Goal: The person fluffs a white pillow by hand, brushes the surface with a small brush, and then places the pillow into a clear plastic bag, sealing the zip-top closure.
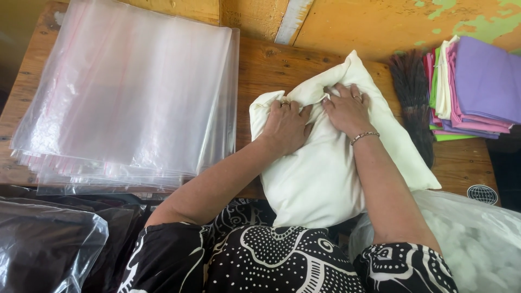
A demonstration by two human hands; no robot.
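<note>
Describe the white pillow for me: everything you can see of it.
The pillow is a plump cream-white fabric cushion, lying tilted on the wooden table, its near end overhanging toward the lap. Its far end is creased and bunched. The left hand and right hand press down on that end, side by side. No print or trim shows.

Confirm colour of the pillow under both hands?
Cream, plain with no pattern. The pillow shows best in the head view, pressed by the left hand and right hand.
</note>
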